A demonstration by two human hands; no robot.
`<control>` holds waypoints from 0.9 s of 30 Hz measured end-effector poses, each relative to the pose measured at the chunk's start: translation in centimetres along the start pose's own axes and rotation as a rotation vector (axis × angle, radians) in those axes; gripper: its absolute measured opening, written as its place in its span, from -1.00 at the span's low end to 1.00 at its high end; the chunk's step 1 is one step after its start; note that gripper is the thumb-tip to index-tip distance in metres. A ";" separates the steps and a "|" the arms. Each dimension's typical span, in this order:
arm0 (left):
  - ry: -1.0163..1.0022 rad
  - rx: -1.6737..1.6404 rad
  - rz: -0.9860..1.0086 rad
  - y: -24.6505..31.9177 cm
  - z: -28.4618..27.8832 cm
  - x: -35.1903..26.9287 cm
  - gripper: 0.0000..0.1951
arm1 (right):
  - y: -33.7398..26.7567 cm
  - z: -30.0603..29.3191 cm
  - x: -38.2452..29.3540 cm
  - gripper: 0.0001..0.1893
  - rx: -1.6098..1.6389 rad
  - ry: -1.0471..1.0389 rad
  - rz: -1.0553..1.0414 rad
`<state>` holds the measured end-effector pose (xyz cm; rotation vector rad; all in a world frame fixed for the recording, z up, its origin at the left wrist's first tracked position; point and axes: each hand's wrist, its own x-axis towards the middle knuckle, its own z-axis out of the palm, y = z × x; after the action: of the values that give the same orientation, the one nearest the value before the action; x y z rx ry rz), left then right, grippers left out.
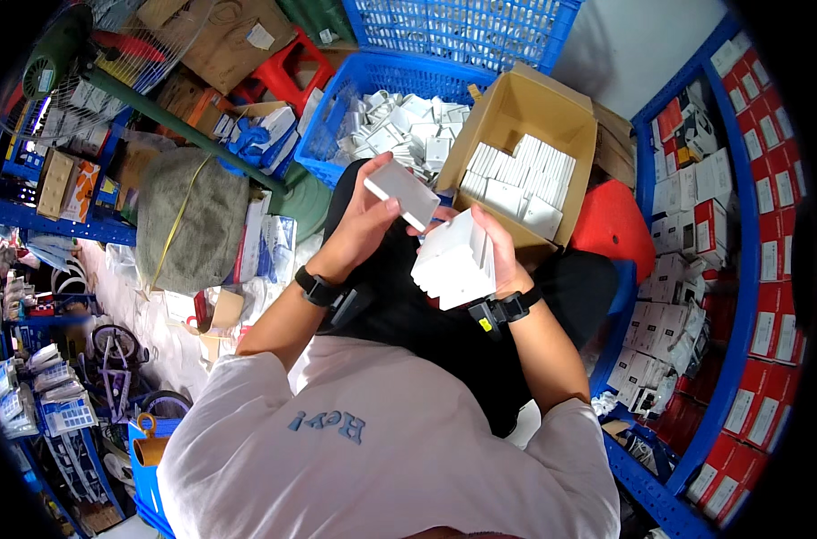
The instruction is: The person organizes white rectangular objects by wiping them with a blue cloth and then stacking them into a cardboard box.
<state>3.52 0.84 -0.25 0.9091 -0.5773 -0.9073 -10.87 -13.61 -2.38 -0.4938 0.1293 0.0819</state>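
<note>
My left hand [367, 219] holds one flat, square white plastic plate [402, 194], tilted, between thumb and fingers. Against my right hand [499, 250] rests a stack of similar white plates [456, 259], with the fingers around its far side and partly hidden. The two hands are close together above my lap. Beyond them stands an open cardboard box [516, 101] with rows of white plates [523, 168] on edge and a few lying flat. Left of the box, a blue plastic crate [321, 128] holds a loose heap of white plates [408, 128].
A green-poled fan [179, 124] stands at the left, near a grey cloth-covered bundle [183, 215]. Blue metal shelving [702, 101] with red and white boxes [772, 296] lines the right side. A red stool [290, 67] is behind the crate; something red [611, 226] sits beside the cardboard box.
</note>
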 end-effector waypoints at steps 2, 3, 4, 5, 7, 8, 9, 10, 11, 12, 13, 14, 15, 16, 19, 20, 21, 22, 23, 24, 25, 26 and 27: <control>-0.062 0.098 0.012 0.4 0.0 -0.1 -0.26 | 0.0 -0.6 0.0 -0.31 -0.021 0.043 -0.026; -0.062 0.097 0.007 0.3 -0.1 -0.2 -0.26 | 0.0 -0.6 -0.1 -0.36 0.002 0.076 -0.039; -0.057 0.130 0.013 0.2 -0.2 -0.3 -0.26 | 0.0 -0.5 -0.1 -0.41 0.026 0.108 -0.052; -0.050 0.163 0.020 0.0 -0.4 -0.4 -0.26 | -0.2 -0.2 -0.1 -0.41 0.030 0.110 -0.052; -0.032 0.141 0.007 -0.1 -0.7 -0.5 -0.26 | -0.8 0.7 -0.1 -0.41 -0.009 0.089 -0.078; -0.023 0.086 0.001 -0.2 -0.6 -0.7 -0.26 | -0.7 0.5 -0.1 -0.41 0.007 0.076 -0.078; -0.015 0.030 -0.006 -0.1 -0.5 -0.8 -0.25 | -0.7 0.5 -0.2 -0.41 0.010 0.076 -0.075; -0.010 0.031 -0.007 -0.1 -0.4 -0.8 -0.25 | -0.7 0.5 -0.2 -0.40 0.018 0.065 -0.084; -0.007 0.075 -0.004 -0.1 -0.4 -0.7 -0.24 | -0.7 0.5 -0.3 -0.40 0.026 0.053 -0.093; -0.004 0.118 -0.003 -0.1 -0.4 -0.7 -0.24 | -0.8 0.3 -0.3 -0.39 0.016 0.060 -0.098; -0.001 0.118 -0.006 -0.1 -0.3 -0.8 -0.24 | -0.7 0.3 -0.3 -0.39 0.019 0.060 -0.096; 0.007 0.135 -0.003 0.0 -0.3 -0.9 -0.23 | -0.6 0.3 -0.3 -0.39 0.028 0.051 -0.091; 0.012 0.149 0.005 0.1 -0.2 -0.8 -0.22 | -0.7 0.4 -0.3 -0.39 0.031 0.041 -0.090; 0.009 0.148 0.005 0.2 0.0 -0.8 -0.22 | -0.8 0.4 -0.4 -0.39 0.029 0.042 -0.092; -0.007 0.191 -0.018 0.4 -0.1 -1.0 -0.22 | -0.9 0.9 -0.5 -0.34 0.018 0.014 -0.105; -0.026 0.127 -0.059 0.2 -0.5 -1.0 -0.23 | -1.1 1.2 -0.6 -0.30 0.010 0.000 -0.124; -0.048 0.062 -0.097 0.1 -0.6 -0.8 -0.24 | -1.3 1.4 -0.6 -0.26 -0.002 -0.015 -0.147; -0.055 0.063 -0.096 0.2 -0.6 -0.9 -0.24 | -1.3 1.4 -0.6 -0.26 -0.004 -0.014 -0.154; -0.077 0.096 -0.117 0.4 -0.5 -1.2 -0.25 | -1.2 1.2 -0.6 -0.23 -0.007 -0.051 -0.171; -0.098 0.125 -0.142 0.3 -0.5 -1.4 -0.25 | -1.0 1.1 -0.7 -0.19 -0.008 -0.083 -0.187; -0.104 0.122 -0.146 0.3 -0.5 -1.3 -0.25 | -1.1 1.1 -0.7 -0.19 -0.008 -0.076 -0.192; -0.113 0.144 -0.153 0.2 -0.6 -1.3 -0.25 | -1.3 1.3 -0.6 -0.18 -0.012 -0.076 -0.189; -0.122 0.167 -0.162 0.1 -0.5 -1.3 -0.25 | -1.4 1.5 -0.6 -0.18 -0.013 -0.076 -0.185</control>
<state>3.32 2.18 -0.50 1.0677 -0.6997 -1.0773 -11.14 -14.18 -0.31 -0.5133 0.0080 -0.0797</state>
